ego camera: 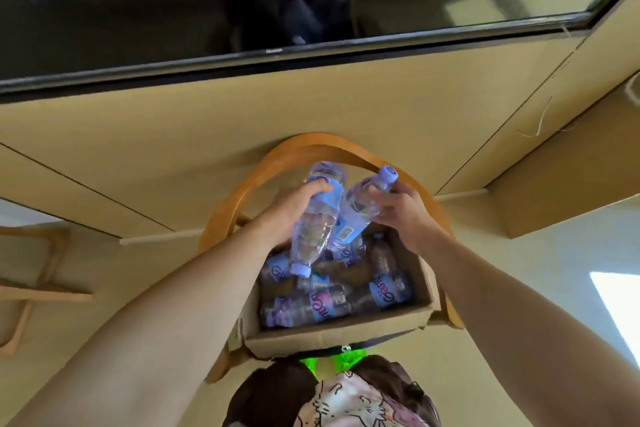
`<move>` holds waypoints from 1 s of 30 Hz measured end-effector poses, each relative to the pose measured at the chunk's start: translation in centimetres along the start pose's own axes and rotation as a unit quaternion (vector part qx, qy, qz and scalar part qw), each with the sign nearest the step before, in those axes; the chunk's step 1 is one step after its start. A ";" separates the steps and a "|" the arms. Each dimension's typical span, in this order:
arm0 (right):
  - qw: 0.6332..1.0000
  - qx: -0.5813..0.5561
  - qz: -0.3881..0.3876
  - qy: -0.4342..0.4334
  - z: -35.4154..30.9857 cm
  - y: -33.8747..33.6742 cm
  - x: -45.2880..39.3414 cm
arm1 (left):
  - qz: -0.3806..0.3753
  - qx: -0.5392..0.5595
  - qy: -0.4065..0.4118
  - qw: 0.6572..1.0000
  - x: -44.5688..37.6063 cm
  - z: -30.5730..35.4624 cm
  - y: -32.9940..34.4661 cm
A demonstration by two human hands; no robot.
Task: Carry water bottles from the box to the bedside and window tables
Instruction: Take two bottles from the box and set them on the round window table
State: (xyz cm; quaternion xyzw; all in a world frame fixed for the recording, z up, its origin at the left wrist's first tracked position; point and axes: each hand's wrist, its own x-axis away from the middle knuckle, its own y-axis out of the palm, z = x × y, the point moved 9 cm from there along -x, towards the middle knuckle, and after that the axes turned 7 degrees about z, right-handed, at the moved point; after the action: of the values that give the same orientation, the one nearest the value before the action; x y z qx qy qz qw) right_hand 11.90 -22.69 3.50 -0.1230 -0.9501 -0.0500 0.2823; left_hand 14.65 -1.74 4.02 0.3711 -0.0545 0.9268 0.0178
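Observation:
An open cardboard box (332, 334) sits on a wooden chair and holds several clear water bottles (322, 305) with purple labels, lying on their sides. My left hand (294, 204) grips one water bottle (317, 229) around its middle, cap pointing down toward me. My right hand (398, 208) holds a second water bottle (360, 208) near its neck, purple cap (388, 174) pointing up and away. The two bottles cross each other just above the box's far side.
The chair's curved wooden backrest (311, 146) arcs behind the box against a beige wall panel (242, 121). A dark wall-mounted screen (138, 17) hangs above. A wooden frame (34, 288) stands at the left. A beige shelf edge (561, 204) juts out at the right.

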 end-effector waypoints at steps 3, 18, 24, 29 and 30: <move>0.997 -0.065 0.027 0.024 -2.1 -0.7 0.4 | -0.026 0.052 -0.019 0.998 1.3 3.1 0.8; 0.935 -0.352 0.011 -0.045 -8.3 -3.8 12.6 | -0.297 -0.064 0.057 0.951 9.3 11.5 11.9; 0.925 -0.350 0.115 -0.096 -8.1 -12.0 20.2 | -0.397 -0.129 0.111 0.902 16.8 11.3 21.2; 0.901 -0.363 0.188 -0.147 -6.8 -19.1 28.1 | -0.478 -0.172 0.142 0.849 24.8 9.6 29.4; 0.895 -0.363 0.203 -0.159 -6.4 -20.7 29.8 | -0.496 -0.178 0.138 0.838 26.5 9.0 31.1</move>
State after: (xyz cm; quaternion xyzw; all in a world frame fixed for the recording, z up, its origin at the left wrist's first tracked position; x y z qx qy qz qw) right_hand -14.26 -37.56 24.71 -0.4139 -0.8521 -0.3130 0.0672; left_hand -0.65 -33.90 26.01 0.2068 -0.0246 0.8098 0.5485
